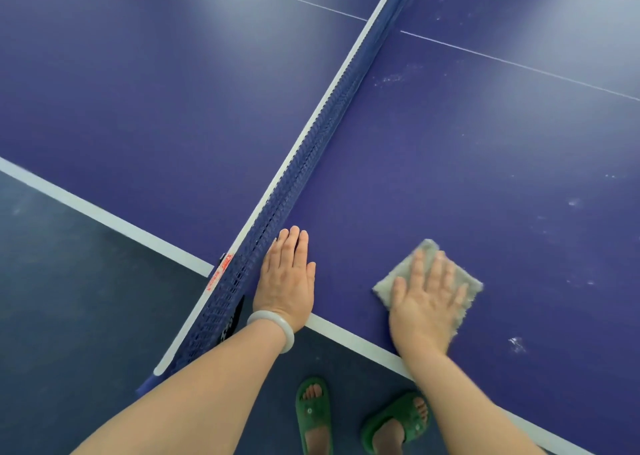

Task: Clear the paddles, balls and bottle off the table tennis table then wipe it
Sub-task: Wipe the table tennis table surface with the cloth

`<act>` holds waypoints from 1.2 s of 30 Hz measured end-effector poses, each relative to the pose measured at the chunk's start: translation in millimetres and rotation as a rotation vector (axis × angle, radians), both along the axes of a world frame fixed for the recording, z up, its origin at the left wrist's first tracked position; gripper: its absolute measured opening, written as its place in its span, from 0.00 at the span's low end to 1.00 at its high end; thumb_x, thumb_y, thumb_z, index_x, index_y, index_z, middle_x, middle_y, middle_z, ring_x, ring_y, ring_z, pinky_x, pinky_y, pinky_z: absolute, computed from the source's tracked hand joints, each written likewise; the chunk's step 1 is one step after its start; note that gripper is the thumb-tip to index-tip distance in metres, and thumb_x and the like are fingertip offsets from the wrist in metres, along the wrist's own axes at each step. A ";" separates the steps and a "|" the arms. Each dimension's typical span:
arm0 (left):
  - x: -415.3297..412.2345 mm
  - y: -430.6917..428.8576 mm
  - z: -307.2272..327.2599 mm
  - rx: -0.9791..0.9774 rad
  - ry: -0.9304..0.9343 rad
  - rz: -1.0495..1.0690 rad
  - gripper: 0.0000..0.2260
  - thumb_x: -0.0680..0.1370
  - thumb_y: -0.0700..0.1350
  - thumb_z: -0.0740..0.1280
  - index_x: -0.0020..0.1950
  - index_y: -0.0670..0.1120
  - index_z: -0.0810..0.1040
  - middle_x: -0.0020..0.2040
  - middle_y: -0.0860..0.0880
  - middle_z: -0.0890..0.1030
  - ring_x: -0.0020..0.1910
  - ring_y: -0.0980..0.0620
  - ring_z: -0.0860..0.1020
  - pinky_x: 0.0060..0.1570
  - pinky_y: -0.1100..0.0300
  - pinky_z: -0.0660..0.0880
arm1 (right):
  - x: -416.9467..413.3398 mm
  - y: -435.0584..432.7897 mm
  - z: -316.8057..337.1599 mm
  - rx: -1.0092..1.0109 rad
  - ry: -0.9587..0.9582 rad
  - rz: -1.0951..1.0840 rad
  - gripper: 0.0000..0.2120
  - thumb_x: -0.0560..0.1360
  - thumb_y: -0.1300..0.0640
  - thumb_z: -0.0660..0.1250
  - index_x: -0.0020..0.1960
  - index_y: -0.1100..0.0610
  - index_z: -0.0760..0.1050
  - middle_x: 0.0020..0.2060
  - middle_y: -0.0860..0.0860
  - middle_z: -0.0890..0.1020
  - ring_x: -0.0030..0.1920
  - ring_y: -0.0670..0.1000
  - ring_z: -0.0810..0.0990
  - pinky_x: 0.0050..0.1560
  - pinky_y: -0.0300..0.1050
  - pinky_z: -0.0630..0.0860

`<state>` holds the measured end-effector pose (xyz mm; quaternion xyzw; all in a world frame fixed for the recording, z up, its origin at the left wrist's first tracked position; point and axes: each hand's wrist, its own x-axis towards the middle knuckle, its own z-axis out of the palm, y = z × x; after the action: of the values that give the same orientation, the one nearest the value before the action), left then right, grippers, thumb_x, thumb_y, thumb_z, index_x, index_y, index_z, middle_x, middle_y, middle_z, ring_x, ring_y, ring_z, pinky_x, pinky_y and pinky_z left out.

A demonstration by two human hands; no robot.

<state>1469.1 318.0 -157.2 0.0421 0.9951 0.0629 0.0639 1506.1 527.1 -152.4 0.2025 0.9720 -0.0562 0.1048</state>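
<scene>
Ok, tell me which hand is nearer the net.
Left. The left hand lies flat on the table right beside the net, fingers almost against it. The right hand presses the cloth farther out on the same half.

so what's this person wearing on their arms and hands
No sleeves or gloves in view. A pale, smooth, rounded bangle circles the wrist of the left hand. The right hand wears nothing that shows, and I can see no rings on either.
</scene>
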 end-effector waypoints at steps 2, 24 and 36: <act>0.4 0.0 1.3 -0.009 0.002 -0.003 0.29 0.80 0.54 0.37 0.80 0.45 0.50 0.80 0.46 0.53 0.79 0.47 0.50 0.77 0.52 0.48 | 21.4 -19.7 -0.3 -0.012 0.055 0.275 0.28 0.83 0.45 0.43 0.80 0.50 0.40 0.80 0.53 0.44 0.79 0.54 0.41 0.77 0.59 0.44; -2.4 136.7 20.7 0.028 -0.087 -0.103 0.37 0.78 0.68 0.43 0.80 0.46 0.46 0.80 0.42 0.46 0.79 0.42 0.43 0.77 0.47 0.42 | 114.8 174.9 4.8 0.043 0.059 0.368 0.27 0.82 0.44 0.40 0.80 0.49 0.53 0.79 0.50 0.55 0.79 0.52 0.53 0.77 0.58 0.50; 9.4 157.7 -0.6 -0.066 -0.022 -0.040 0.39 0.76 0.67 0.37 0.80 0.43 0.44 0.80 0.38 0.45 0.78 0.39 0.40 0.77 0.43 0.42 | 70.8 137.1 -1.6 -0.033 0.140 0.526 0.28 0.82 0.46 0.50 0.80 0.49 0.51 0.80 0.50 0.54 0.79 0.52 0.51 0.76 0.58 0.49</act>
<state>1478.5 475.6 -157.9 0.0591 0.9948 0.0293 0.0776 1576.9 664.2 -154.0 -0.0629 0.9951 -0.0565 0.0517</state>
